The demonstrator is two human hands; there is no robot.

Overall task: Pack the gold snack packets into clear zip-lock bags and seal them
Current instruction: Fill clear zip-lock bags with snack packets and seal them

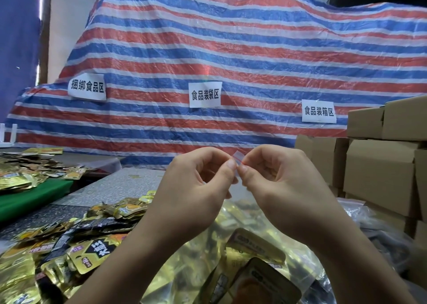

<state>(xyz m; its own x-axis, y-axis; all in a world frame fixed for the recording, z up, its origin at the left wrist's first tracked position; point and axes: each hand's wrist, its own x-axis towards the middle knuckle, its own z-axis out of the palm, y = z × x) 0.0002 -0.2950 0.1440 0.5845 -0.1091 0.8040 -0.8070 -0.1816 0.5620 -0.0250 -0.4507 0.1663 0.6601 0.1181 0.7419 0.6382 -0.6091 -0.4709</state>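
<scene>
Both hands are raised in front of me over a clear zip-lock bag (233, 253) that holds several gold snack packets (256, 246). My left hand (198, 188) and my right hand (277, 183) meet at the bag's top edge, where thumbs and forefingers pinch the red-lined zip strip (238, 159) between them. The bag hangs down from the pinch to the table below my forearms. Loose gold and black snack packets (76, 241) lie spread across the table to the left.
A second heap of gold packets (25, 169) sits on a green cloth (30, 197) at far left. Stacked cardboard boxes (379, 165) stand on the right. A red, white and blue striped tarp (231, 72) with three paper signs fills the background.
</scene>
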